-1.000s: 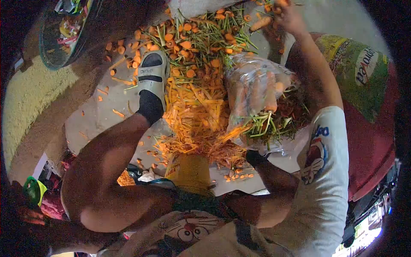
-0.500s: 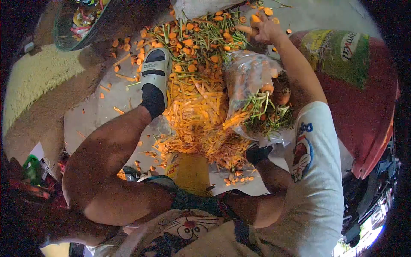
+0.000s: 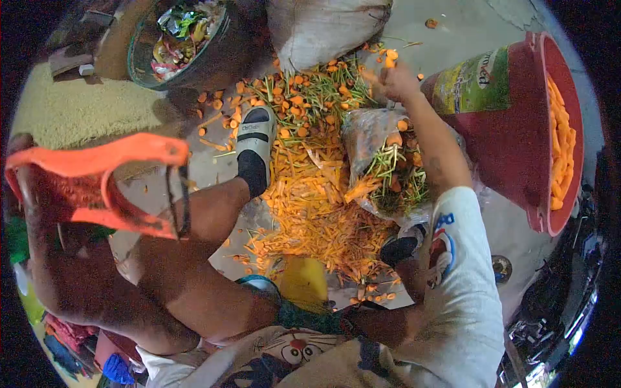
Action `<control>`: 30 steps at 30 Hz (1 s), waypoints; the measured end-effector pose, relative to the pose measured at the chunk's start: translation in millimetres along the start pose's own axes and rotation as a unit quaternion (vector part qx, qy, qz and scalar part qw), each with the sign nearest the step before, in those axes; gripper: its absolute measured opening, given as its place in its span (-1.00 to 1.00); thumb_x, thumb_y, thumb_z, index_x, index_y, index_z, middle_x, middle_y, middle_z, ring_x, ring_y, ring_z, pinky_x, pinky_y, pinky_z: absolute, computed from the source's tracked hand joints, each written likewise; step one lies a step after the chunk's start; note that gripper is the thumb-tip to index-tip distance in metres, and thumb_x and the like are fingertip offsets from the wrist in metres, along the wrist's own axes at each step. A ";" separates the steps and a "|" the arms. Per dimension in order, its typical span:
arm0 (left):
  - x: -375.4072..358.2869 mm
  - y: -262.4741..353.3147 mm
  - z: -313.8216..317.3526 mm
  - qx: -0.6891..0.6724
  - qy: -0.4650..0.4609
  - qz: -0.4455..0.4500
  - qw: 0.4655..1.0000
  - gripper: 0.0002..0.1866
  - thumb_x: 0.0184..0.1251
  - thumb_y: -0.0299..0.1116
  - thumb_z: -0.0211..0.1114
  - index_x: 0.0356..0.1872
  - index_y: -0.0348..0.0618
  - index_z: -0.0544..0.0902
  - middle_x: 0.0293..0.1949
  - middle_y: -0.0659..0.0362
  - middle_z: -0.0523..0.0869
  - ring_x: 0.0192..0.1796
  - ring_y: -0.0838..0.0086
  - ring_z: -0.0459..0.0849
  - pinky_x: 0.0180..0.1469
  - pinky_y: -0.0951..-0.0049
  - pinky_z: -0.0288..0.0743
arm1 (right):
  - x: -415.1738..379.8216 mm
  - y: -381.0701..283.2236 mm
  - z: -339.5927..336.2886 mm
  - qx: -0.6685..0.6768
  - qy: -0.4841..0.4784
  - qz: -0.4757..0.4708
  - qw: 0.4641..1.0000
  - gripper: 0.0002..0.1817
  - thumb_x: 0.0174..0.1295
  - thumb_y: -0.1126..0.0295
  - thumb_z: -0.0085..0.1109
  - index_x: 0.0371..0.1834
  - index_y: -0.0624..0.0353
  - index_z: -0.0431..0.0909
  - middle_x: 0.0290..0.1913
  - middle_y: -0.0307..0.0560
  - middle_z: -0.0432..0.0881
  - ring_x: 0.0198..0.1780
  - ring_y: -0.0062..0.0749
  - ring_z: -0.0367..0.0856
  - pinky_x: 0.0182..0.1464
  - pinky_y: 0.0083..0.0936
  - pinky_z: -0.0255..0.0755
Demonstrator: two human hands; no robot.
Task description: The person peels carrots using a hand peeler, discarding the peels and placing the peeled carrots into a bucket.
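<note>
As 1 hand (image 3: 42, 239) grips 1 peeler (image 3: 97, 157), another (image 3: 400, 84) extends.

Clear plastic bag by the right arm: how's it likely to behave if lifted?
Probably floppy: the clear plastic bag looks thin and creased. Likely fairly heavy, since carrots show inside and at its mouth. May spill if tilted, as that mouth gapes and green stems poke out.

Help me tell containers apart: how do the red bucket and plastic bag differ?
The red bucket is opaque and stiff; the plastic bag is see-through and crumpled. The bucket bears a label; the bag shows none. Only orange pieces show in the bucket; green stems show at the bag's mouth. Both apparently hold carrots.
</note>
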State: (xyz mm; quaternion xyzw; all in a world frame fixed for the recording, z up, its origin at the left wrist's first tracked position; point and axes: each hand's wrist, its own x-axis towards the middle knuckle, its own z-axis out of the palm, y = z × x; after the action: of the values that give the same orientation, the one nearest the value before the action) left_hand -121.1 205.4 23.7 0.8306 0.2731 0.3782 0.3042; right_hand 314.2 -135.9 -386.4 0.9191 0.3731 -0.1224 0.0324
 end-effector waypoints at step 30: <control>-113.9 196.3 139.4 -0.511 -0.379 -0.027 0.771 -0.76 0.34 -0.20 0.55 -0.26 -0.10 0.71 -0.50 0.39 0.63 -0.58 0.74 0.43 -0.54 0.61 0.27 | -474.3 -136.7 -300.5 0.811 0.318 0.083 0.485 -0.56 0.59 0.07 -0.04 0.19 0.22 0.57 -0.33 -0.10 0.65 -0.51 -0.49 0.54 -0.52 -0.62 0.39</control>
State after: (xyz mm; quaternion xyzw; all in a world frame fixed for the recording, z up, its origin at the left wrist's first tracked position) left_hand -30.8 -44.8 37.1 0.6210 -0.0758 0.1077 0.7727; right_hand -48.3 -313.7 26.9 0.5414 0.0160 -0.0664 -0.8380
